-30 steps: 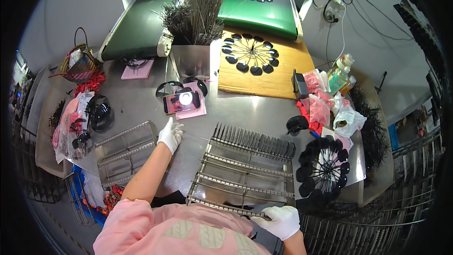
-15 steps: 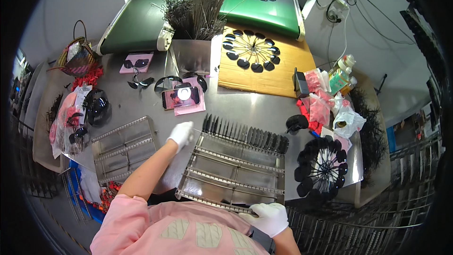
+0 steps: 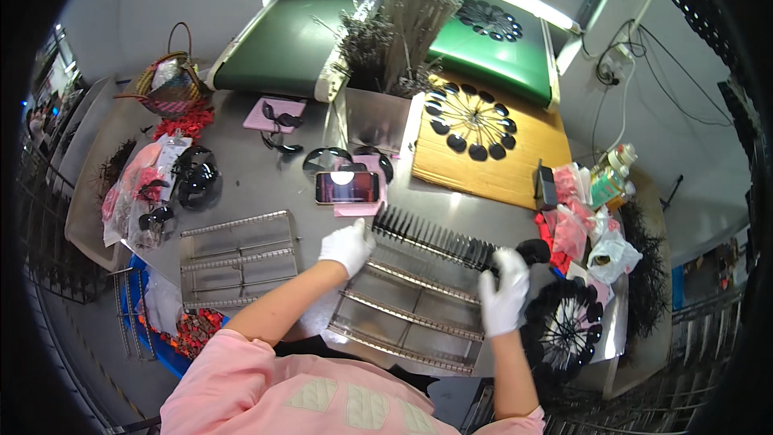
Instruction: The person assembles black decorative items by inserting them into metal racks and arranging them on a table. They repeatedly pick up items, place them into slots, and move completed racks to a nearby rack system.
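Observation:
A metal rack (image 3: 415, 316) with several notched crossbars lies on the table in front of me. Along its far bar stands a row of thin dark lenses (image 3: 431, 239), edge up. My left hand (image 3: 348, 248), in a white glove, is closed at the rack's far left corner, its fingertips against the frame. At the right end of the lens row is my right hand (image 3: 505, 294), also gloved, with thumb and fingers apart and nothing visible between them. Whether it touches the rack's far right corner I cannot tell. The nearer crossbars carry no lenses.
A second rack (image 3: 239, 262) lies to the left. Beside my right hand is a ring of dark lenses on wires (image 3: 565, 324); another ring (image 3: 471, 121) rests on cardboard (image 3: 451, 173). A phone (image 3: 347, 188) lies beyond the rack. Bottles (image 3: 608, 185) stand far right.
My right hand has left the rack's near right corner and moved up to the far right end. My left hand has come onto the far left corner. The view has shifted.

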Action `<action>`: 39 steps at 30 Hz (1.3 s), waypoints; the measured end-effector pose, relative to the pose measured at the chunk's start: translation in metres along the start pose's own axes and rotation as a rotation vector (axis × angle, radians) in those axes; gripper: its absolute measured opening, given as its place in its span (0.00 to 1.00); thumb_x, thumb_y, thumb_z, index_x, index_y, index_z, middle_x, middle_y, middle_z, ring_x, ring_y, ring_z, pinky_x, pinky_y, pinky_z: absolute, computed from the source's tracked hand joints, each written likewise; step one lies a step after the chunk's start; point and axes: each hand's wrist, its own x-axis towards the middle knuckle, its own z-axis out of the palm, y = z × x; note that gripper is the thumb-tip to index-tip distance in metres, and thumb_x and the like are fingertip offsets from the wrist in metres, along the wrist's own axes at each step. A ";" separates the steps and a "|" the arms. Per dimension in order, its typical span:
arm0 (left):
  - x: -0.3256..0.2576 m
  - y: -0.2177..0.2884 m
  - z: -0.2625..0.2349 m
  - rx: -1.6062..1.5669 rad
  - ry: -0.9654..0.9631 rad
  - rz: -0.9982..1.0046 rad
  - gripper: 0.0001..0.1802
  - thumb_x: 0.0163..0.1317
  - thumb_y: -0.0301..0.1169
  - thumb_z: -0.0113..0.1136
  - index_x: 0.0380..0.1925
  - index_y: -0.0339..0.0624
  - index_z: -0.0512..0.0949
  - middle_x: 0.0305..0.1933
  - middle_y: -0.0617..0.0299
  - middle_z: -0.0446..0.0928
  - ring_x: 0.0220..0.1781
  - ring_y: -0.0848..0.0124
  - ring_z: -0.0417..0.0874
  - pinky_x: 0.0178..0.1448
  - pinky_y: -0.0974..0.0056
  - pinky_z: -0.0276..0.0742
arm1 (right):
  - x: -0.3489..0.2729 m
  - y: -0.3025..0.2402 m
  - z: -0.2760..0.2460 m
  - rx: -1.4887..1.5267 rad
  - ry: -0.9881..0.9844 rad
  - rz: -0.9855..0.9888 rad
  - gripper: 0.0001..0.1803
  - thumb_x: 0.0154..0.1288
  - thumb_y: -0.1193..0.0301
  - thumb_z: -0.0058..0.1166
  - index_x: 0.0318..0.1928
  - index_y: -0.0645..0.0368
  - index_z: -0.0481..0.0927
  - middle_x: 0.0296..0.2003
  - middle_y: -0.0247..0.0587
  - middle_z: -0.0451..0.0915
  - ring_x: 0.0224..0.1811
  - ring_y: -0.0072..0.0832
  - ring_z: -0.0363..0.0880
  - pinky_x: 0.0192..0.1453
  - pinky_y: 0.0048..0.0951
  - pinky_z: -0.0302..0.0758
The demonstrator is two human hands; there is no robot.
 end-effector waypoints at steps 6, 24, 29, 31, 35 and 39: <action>0.001 -0.003 0.010 0.009 0.000 0.102 0.16 0.70 0.41 0.50 0.44 0.40 0.76 0.33 0.41 0.85 0.38 0.43 0.88 0.46 0.42 0.82 | 0.068 0.018 0.009 -0.078 -0.018 0.339 0.25 0.71 0.62 0.60 0.19 0.64 0.72 0.17 0.50 0.70 0.19 0.44 0.71 0.27 0.43 0.64; 0.023 -0.036 -0.061 -0.009 -0.455 0.197 0.27 0.71 0.53 0.44 0.52 0.47 0.81 0.51 0.46 0.84 0.56 0.44 0.83 0.60 0.44 0.79 | -0.037 -0.145 0.078 0.219 -0.382 -0.086 0.29 0.46 0.71 0.71 0.53 0.55 0.79 0.53 0.49 0.79 0.55 0.50 0.78 0.62 0.51 0.73; 0.112 -0.143 -0.141 -0.155 0.759 -0.143 0.45 0.54 0.48 0.74 0.68 0.42 0.67 0.55 0.41 0.73 0.55 0.45 0.77 0.64 0.49 0.73 | -0.029 -0.141 0.073 0.234 -0.390 -0.121 0.23 0.46 0.73 0.69 0.47 0.57 0.81 0.51 0.50 0.79 0.53 0.51 0.79 0.59 0.51 0.75; 0.143 -0.187 -0.142 -0.134 0.544 -0.317 0.57 0.55 0.56 0.73 0.76 0.41 0.56 0.62 0.37 0.72 0.62 0.42 0.77 0.65 0.48 0.74 | -0.027 -0.145 0.072 0.246 -0.367 -0.155 0.23 0.47 0.74 0.69 0.48 0.57 0.81 0.51 0.50 0.80 0.53 0.51 0.79 0.59 0.50 0.76; 0.181 -0.239 -0.122 -0.305 0.332 -0.234 0.40 0.67 0.57 0.57 0.73 0.48 0.64 0.60 0.39 0.79 0.62 0.42 0.80 0.64 0.47 0.75 | -0.025 -0.161 0.071 0.422 -0.324 -0.118 0.22 0.50 0.79 0.66 0.49 0.55 0.82 0.53 0.47 0.81 0.56 0.47 0.79 0.60 0.45 0.77; 0.175 -0.251 -0.147 -0.480 0.410 -0.148 0.21 0.74 0.47 0.49 0.50 0.46 0.81 0.49 0.45 0.84 0.53 0.44 0.84 0.56 0.48 0.78 | -0.018 -0.191 0.071 0.593 -0.463 -0.023 0.20 0.55 0.82 0.62 0.50 0.57 0.83 0.51 0.48 0.84 0.51 0.45 0.83 0.55 0.41 0.80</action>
